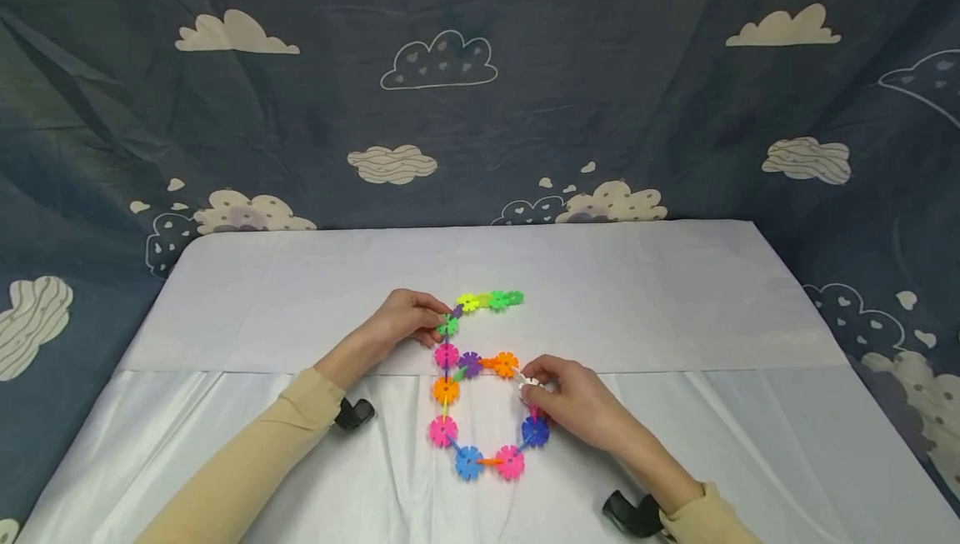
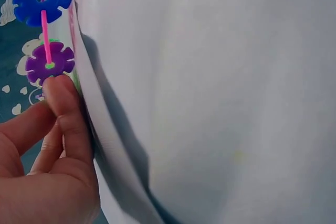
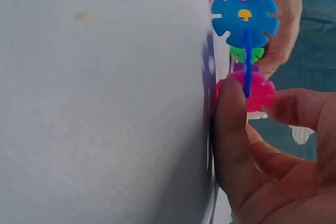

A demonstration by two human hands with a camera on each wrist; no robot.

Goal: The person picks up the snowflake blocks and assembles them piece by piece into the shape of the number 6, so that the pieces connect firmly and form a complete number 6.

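Observation:
A chain of colourful notched plastic snowflake discs lies on the white cloth, forming a closed ring with an arm rising at the upper left and bending right. My left hand pinches the chain at the upper left, by a green disc. In the left wrist view, its fingertips meet just under a purple disc. My right hand holds the ring's right side at a white disc. The right wrist view has thumb and finger on a pink disc, below a blue disc.
White cloth covers the table, with a crease across it. Behind hangs a dark curtain printed with clouds. Black wrist-worn devices sit at both wrists, by the beige sleeves.

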